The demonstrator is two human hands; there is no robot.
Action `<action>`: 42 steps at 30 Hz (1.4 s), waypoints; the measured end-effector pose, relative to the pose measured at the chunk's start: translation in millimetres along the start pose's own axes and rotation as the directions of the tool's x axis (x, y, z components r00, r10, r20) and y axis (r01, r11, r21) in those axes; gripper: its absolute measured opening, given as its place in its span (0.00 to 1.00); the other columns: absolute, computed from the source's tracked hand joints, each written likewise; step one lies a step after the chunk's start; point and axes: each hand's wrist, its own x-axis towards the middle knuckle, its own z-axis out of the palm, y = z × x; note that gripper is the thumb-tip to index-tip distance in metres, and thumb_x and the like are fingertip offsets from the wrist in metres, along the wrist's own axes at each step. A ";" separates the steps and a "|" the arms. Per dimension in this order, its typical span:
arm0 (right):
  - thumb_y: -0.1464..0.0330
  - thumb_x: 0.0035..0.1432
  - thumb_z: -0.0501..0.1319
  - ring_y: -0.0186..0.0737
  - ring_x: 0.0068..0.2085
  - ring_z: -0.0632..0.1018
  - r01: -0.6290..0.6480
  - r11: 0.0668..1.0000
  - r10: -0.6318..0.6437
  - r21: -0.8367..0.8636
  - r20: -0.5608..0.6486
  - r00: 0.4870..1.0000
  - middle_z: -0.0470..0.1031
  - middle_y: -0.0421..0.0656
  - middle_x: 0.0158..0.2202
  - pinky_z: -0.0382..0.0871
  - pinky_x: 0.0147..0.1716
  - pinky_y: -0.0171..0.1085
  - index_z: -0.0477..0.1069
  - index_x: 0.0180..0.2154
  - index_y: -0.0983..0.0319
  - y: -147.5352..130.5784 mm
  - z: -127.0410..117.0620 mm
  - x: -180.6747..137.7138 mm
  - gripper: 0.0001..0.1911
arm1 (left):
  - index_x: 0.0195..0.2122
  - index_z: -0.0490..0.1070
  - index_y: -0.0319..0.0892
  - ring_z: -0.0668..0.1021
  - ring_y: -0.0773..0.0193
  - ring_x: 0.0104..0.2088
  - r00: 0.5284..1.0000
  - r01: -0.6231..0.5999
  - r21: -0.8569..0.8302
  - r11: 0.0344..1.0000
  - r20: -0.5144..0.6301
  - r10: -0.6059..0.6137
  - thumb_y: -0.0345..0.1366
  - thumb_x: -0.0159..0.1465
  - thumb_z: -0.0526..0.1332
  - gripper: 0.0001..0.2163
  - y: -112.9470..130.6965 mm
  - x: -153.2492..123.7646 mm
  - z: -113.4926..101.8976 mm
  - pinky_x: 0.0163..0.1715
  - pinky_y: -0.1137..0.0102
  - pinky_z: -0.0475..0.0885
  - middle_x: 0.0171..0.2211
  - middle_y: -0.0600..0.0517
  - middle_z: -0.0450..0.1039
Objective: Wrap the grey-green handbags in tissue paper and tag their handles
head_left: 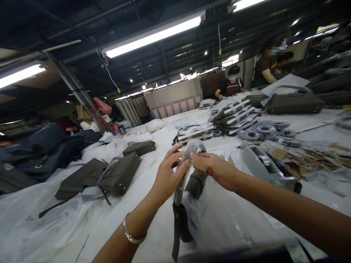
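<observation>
A dark olive bag strap (180, 184), wrapped in clear plastic, arches up from the table in front of me. My left hand (171, 171) grips it near the top of the arch, thumb and fingers closed around the plastic. From the other side my right hand (216, 168) pinches at the same wrapped strap, with a small pale beige piece (200, 165) under its fingers; its kind is unclear. Below the hands lies a rolled dark olive part (196, 184), with loose clear plastic beside it. A dark strap end (176, 230) hangs toward the table's front edge.
Dark olive bags (120, 173) lie at left on the white-covered table (153, 219). A grey tape dispenser (267, 166) stands at right, near coiled wrapped straps (263, 128) and paper tags (309, 160). Stacked bag parts (233, 117) lie further back. A co-worker (231, 84) is across the table.
</observation>
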 end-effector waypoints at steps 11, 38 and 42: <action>0.52 0.51 0.68 0.37 0.36 0.71 0.075 0.992 -0.090 -0.103 -0.148 0.985 0.76 0.40 0.33 0.62 0.37 0.37 0.78 0.34 0.60 6.3 7.3 8.3 0.18 | 0.69 0.45 0.54 0.78 0.63 0.41 0.916 0.287 -0.478 0.831 -0.117 -0.384 0.44 0.56 0.71 0.45 -12.0 -6.7 17.8 0.42 0.69 0.72 0.60 0.43 0.66; 0.56 0.53 0.69 0.32 0.32 0.72 0.302 0.952 -0.281 0.039 -0.269 0.921 0.71 0.37 0.29 0.69 0.36 0.32 0.71 0.30 0.61 32.8 25.6 3.7 0.16 | 0.40 0.78 0.43 0.77 0.64 0.40 0.973 -0.022 0.214 0.977 -0.219 0.070 0.31 0.65 0.60 0.07 10.9 -12.7 16.4 0.42 0.71 0.70 0.37 0.52 0.77; 0.56 0.52 0.70 0.32 0.30 0.69 0.317 0.946 -0.321 -0.067 -0.309 0.895 0.68 0.36 0.26 0.65 0.30 0.32 0.68 0.29 0.61 35.9 24.9 7.1 0.18 | 0.44 0.78 0.44 0.79 0.63 0.43 0.977 -0.016 0.266 0.964 -0.200 0.071 0.31 0.67 0.57 0.10 14.5 -12.7 16.2 0.44 0.71 0.70 0.41 0.52 0.80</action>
